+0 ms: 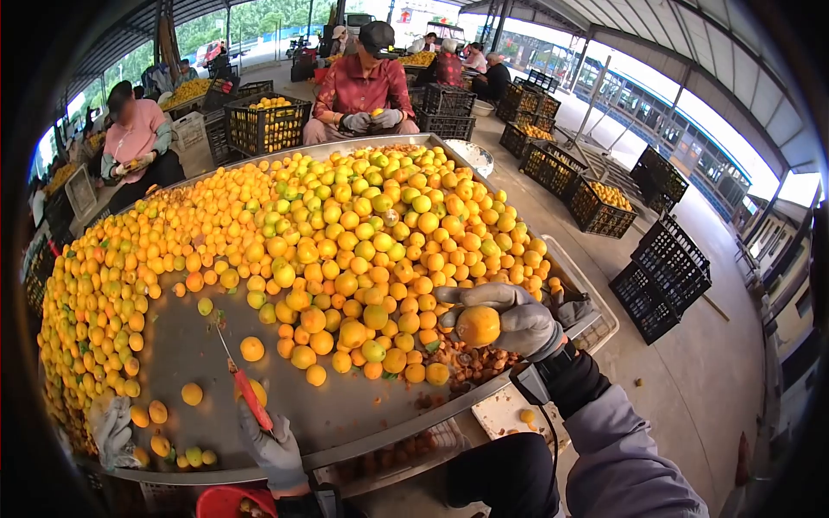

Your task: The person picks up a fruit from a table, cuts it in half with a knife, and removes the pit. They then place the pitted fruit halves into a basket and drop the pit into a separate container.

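Note:
Gloved in grey, my right hand (518,322) holds an orange fruit (478,326) between thumb and fingers, above the right front part of the heap. My left hand (275,449), also gloved, is at the front edge of the metal table (345,420). Its fingers are wrapped round the red handle of a thin-bladed tool (249,397), whose blade points away from me. A fruit (256,394) shows just behind the handle. Yellow, orange and greenish fruits (345,233) are heaped over the table, with a few loose ones near the tool.
Brown scraps (475,361) lie by the table's right front edge. A grey glove (112,432) rests at the left corner. Below are a red bucket (216,502) and a white tray (509,414). People sit across the table; black crates (663,278) stand at the right.

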Available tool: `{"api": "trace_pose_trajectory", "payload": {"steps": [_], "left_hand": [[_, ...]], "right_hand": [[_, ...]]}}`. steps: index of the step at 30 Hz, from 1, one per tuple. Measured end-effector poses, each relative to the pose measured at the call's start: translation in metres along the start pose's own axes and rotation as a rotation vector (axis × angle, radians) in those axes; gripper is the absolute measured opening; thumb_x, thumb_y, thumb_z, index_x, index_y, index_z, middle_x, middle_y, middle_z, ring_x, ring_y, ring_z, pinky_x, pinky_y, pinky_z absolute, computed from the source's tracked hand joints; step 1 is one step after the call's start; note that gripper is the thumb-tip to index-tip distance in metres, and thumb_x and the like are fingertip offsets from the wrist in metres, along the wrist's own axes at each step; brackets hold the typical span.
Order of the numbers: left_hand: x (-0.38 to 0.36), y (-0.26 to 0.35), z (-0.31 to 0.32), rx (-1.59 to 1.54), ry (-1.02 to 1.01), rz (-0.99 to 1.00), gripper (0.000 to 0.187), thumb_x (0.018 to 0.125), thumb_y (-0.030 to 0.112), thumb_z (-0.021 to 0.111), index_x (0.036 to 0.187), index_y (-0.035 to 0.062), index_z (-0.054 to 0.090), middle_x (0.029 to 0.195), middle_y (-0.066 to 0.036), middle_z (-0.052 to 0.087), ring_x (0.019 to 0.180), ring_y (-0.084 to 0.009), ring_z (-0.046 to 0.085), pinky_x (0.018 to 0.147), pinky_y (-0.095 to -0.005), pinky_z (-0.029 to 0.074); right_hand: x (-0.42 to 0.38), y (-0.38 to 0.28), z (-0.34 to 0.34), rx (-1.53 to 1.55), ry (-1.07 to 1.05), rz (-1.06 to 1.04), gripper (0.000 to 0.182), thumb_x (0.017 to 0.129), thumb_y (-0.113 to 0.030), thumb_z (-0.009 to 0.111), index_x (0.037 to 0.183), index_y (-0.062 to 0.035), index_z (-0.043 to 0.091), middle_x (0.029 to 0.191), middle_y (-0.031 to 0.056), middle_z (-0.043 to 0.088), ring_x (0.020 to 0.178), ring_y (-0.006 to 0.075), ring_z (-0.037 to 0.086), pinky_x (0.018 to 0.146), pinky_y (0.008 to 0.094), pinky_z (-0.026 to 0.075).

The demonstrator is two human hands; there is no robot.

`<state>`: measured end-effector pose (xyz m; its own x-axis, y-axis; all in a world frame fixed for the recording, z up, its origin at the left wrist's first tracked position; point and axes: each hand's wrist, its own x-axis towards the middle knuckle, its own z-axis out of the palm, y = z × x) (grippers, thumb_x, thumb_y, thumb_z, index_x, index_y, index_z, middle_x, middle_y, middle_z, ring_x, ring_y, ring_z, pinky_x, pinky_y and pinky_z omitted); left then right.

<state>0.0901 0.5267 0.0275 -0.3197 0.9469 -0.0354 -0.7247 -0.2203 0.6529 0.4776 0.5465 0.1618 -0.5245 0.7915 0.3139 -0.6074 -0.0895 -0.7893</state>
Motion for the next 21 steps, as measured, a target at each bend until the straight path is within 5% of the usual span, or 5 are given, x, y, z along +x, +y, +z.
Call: {"api": "trace_pose_trajectory", "payload": {"steps": [7,9,13,19,21], "left_hand": [[0.004,-0.006,-0.021,0.017,-0.123,-0.014,0.044,0.101,0.035,0.052,0.125,-0.0018,0.054,0.094,-0.005,0.064,0.047,-0.0021,0.03,0.046,-0.0192,0.024],[0.002,-0.006,-0.014,0.051,-0.095,-0.025,0.048,0.104,0.031,0.045,0.142,0.0026,0.042,0.065,0.003,0.036,0.052,-0.0059,0.026,0.05,-0.0218,0.025],[0.001,-0.009,-0.015,0.02,-0.2,-0.095,0.046,0.102,0.023,0.045,0.145,0.0067,0.041,0.067,0.004,0.033,0.054,-0.005,0.028,0.05,-0.0205,0.026],[0.008,-0.023,-0.03,0.125,-0.315,-0.07,0.054,0.096,0.011,0.047,0.149,0.0128,0.037,0.128,-0.01,0.056,0.058,-0.0031,0.033,0.052,-0.0164,0.031],[-0.012,-0.02,0.022,0.077,0.016,0.033,0.053,0.103,0.03,0.048,0.142,-0.0034,0.039,0.066,0.003,0.043,0.05,-0.0039,0.026,0.047,-0.0188,0.026]], "right_hand": [[-0.014,0.012,0.012,0.111,0.0,-0.033,0.054,0.083,-0.003,0.056,0.136,0.0056,0.049,0.154,0.0251,0.03,0.134,0.0366,0.045,0.112,0.0437,0.035],[-0.028,0.01,0.014,0.113,0.043,-0.033,0.055,0.083,-0.004,0.056,0.136,0.0058,0.049,0.154,0.0249,0.03,0.134,0.0363,0.045,0.112,0.0442,0.035],[-0.056,0.003,0.025,-0.083,0.128,-0.054,0.056,0.08,-0.003,0.061,0.134,0.0062,0.05,0.154,0.0235,0.031,0.133,0.0348,0.046,0.113,0.043,0.033],[-0.098,-0.013,0.055,-0.508,0.235,-0.06,0.055,0.073,0.008,0.066,0.126,0.0014,0.059,0.153,0.0221,0.033,0.132,0.0343,0.048,0.111,0.0448,0.035],[-0.111,-0.016,0.054,-0.636,0.276,-0.092,0.055,0.072,0.009,0.065,0.126,0.001,0.059,0.153,0.0221,0.034,0.131,0.0331,0.049,0.111,0.0441,0.036]]}}
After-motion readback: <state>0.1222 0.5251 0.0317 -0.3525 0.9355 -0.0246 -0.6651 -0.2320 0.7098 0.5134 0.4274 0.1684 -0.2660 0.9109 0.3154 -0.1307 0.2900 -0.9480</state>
